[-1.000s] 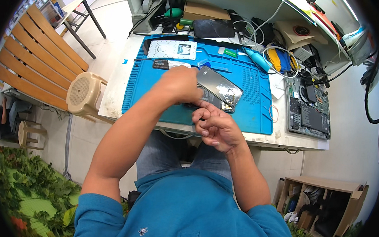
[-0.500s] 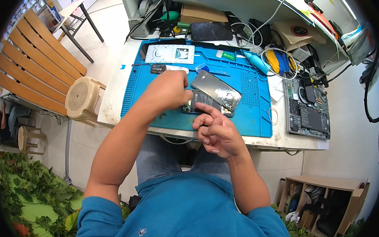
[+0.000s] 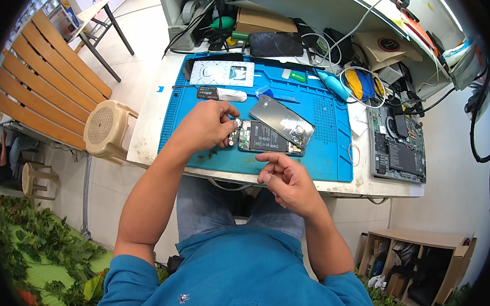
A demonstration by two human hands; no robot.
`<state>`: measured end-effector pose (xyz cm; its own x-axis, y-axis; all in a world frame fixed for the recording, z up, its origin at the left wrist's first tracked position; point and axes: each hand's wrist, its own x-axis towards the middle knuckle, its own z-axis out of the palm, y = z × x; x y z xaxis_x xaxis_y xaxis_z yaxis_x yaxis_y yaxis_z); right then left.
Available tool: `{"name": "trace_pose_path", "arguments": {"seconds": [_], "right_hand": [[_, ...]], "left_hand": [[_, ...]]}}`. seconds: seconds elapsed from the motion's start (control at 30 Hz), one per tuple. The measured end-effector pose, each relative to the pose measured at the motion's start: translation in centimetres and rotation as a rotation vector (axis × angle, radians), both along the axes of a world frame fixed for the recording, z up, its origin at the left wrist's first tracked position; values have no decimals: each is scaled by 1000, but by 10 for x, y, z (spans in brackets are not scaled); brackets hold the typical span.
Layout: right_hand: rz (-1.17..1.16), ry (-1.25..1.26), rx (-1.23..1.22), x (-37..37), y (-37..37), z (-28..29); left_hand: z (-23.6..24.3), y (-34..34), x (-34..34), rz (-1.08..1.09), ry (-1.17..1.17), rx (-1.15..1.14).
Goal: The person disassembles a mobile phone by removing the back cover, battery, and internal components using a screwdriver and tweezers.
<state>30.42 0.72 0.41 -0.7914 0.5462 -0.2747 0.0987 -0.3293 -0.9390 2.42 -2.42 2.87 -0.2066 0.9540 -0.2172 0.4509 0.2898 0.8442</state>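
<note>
"Starting closest to the body, what did you see?"

"A blue shirt (image 3: 238, 270), its sleeves ending above the elbows, with the left forearm (image 3: 155, 198) and the right forearm (image 3: 326, 242) bare and raised toward the bench (image 3: 144, 141)."

"How was the right hand (image 3: 291, 181) posed?"

"It hung just short of the near edge of an opened phone (image 3: 272, 145), leaning inward, index finger pointing left and the others loosely curled. It was about half open, and nothing showed in its grasp."

"And the left hand (image 3: 204, 125)?"

"A little farther out, back of the hand up, its forearm slanting up and to the right. Thumb and forefinger were drawn nearly together beside the phone's left end. A small part (image 3: 233, 136) showed right by the fingertips; I couldn't tell whether they gripped it."

"Where was the phone itself?"

"Flat on the blue mat (image 3: 323, 163), its dark battery (image 3: 263, 134) bared. A grey panel (image 3: 278, 116) lay aslant over its far right corner."

"Past that?"

"A small black pack (image 3: 206, 93) on the left, then a patterned white rectangle (image 3: 219, 73), with a turquoise tool (image 3: 334, 85) well off to the right. Behind the mat rested a dark-screened device (image 3: 276, 44), and farther back, a cardboard box (image 3: 267, 22)"
</note>
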Motion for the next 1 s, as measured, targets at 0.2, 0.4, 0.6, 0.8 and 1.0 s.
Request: {"name": "trace_pose_path", "arguments": {"seconds": [0.2,0.4,0.6,0.8,1.0], "right_hand": [[-55,11,131,-3,-6,-11],[-100,-29,230,-10,-9,-12],[-104,-66,268,-8,-9,-10],[-280,75,227,-13,-24,2],[-395,49,231,12,-23,1]], "left_hand": [[1,1,-1,-8,-42,-35],[-8,-1,-15,-47,15,27],[9,-4,-21,36,-135,132],[3,-22,14,-138,-591,177],[-19,-31,51,-164,-723,213]]}}
